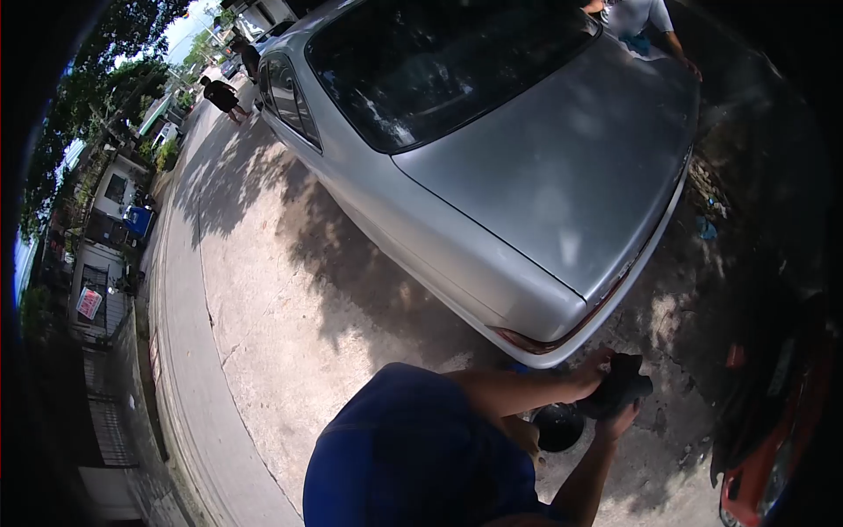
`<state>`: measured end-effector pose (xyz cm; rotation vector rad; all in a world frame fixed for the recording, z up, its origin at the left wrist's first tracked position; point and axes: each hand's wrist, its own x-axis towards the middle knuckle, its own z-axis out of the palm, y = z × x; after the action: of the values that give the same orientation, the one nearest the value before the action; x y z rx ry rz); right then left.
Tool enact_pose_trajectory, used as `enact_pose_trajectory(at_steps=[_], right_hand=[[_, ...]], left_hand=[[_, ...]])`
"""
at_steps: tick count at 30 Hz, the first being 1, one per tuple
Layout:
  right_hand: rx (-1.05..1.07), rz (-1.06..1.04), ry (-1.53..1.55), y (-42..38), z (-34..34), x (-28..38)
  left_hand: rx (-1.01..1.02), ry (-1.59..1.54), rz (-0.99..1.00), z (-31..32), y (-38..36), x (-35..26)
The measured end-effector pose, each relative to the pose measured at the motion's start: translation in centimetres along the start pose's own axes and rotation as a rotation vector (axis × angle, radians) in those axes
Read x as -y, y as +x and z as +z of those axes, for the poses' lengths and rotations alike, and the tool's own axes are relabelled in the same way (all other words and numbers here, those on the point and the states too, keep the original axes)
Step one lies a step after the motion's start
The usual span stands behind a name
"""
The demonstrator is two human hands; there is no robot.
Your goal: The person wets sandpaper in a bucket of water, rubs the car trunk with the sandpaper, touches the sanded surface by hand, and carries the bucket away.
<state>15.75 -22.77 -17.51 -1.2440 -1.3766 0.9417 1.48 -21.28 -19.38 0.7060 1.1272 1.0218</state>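
Note:
Near the rear corner of a silver car (527,202), both of my hands hold a dark cloth (622,386). My left hand (592,373) grips its upper left side, and my right hand (620,420) grips it from below. The cloth is bunched and hangs a little to the right of my hands. A round black bucket (558,429) stands on the ground just below and left of the cloth, partly hidden by my arms. The car's rear bumper and tail light are just above my left hand.
Another person (637,22) leans at the far side of the trunk, an arm on the car. Two people stand up the road, one in dark clothes (224,97). A red vehicle (755,474) is at the lower right. Houses and a fence line the left.

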Motion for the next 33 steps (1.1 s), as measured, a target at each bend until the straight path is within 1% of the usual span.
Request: enact_pose_trajectory(at_steps=[1,2,4,5,6,8,9,12,13,14,16,17,19,20,21,22,24,25,27,28,29,31,32,33], right_hand=[[-0.060,0.234,0.333,1.1,0.2,-0.1],[-0.106,0.237,0.223,2.3,0.6,-0.3],[-0.196,0.240,0.004,5.3,3.5,3.4],[-0.227,0.212,-0.071,6.2,4.1,2.8],[-0.213,0.215,-0.058,7.0,4.8,3.3],[-0.193,0.230,-0.028,7.5,6.8,4.8],[-0.121,0.187,-0.011,7.7,6.9,5.1],[-0.127,0.029,0.036,7.5,6.8,8.5],[-0.178,0.137,0.246,7.7,5.9,8.0],[-0.272,0.131,0.223,7.7,4.6,7.6],[-0.453,0.124,0.170,7.3,2.6,9.2],[-0.496,0.165,0.182,7.3,1.2,7.6],[-0.451,0.299,0.261,7.0,2.3,7.8],[-0.429,0.368,0.294,6.5,2.9,8.1],[-0.357,0.455,0.527,6.2,3.8,8.0],[-0.254,0.345,0.614,6.3,4.0,6.4],[-0.036,0.138,0.787,6.2,3.6,2.2],[0.179,0.017,0.636,7.2,2.5,2.7],[0.254,0.029,0.840,8.4,1.8,2.6],[0.291,0.040,0.943,8.5,2.5,4.4],[0.396,-0.084,1.051,8.2,3.2,6.0],[0.195,-0.057,0.699,7.5,4.1,4.9],[0.095,-0.054,0.521,7.8,4.1,4.4],[0.117,-0.030,0.389,8.3,3.7,4.4]], left_hand=[[-0.001,-0.141,-0.034,0.2,0.7,-0.1],[0.001,-0.280,-0.070,0.3,1.4,-0.1],[0.054,-0.461,-0.356,-1.2,0.4,-3.4],[0.036,-0.549,-0.407,-1.5,0.2,-5.3],[0.012,-0.637,-0.457,-1.9,0.0,-7.3],[-0.133,-0.809,-0.394,-2.0,-0.5,-10.0],[-0.029,-0.830,-0.368,-3.1,-1.1,-11.2],[0.053,-0.719,-0.241,-4.8,-1.3,-14.2],[-0.104,-0.749,-0.168,-4.3,-0.4,-14.2],[-0.154,-0.637,-0.082,-4.5,0.4,-14.2],[-0.255,-0.425,0.090,-4.9,1.5,-14.5],[-0.237,-0.341,0.117,-4.6,1.8,-14.8],[-0.214,-0.177,0.171,-3.5,1.5,-16.3],[-0.149,-0.091,0.127,-2.4,1.0,-16.9],[-0.083,-0.007,0.087,-1.1,0.1,-17.9],[-0.020,0.078,0.053,-0.2,-0.1,-18.6],[0.047,0.161,0.244,0.9,1.3,-16.7],[0.082,0.206,0.336,1.6,1.1,-15.9],[-0.099,0.517,0.500,2.7,-0.5,-14.5],[-0.156,0.565,0.568,2.9,-0.8,-14.1],[-0.218,0.613,0.634,3.1,-1.1,-13.7],[-0.276,0.482,0.752,3.7,0.0,-13.2],[-0.230,0.360,0.729,3.6,1.2,-13.3],[-0.178,0.240,0.707,3.2,2.7,-13.6]])
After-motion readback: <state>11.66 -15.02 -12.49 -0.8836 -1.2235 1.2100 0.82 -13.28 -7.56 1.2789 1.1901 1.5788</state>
